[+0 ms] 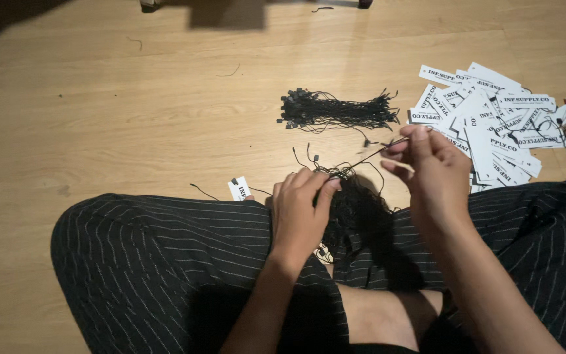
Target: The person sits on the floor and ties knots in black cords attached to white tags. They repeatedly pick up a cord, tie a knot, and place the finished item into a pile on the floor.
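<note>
I sit cross-legged on a wooden floor in dark striped trousers. My left hand [301, 211] pinches into a tangled clump of black string fasteners [352, 196] lying between my knees. My right hand [427, 164] is raised a little to the right and pinches one thin black string [368, 155] that stretches taut from the clump up to its fingertips. A tidy bundle of black string fasteners [335, 109] lies on the floor beyond my hands.
A loose pile of white rectangular paper tags [492, 118] is spread on the floor at the right, some with strings attached. One single white tag [239, 189] lies by my left knee. Furniture shadow falls at the top edge.
</note>
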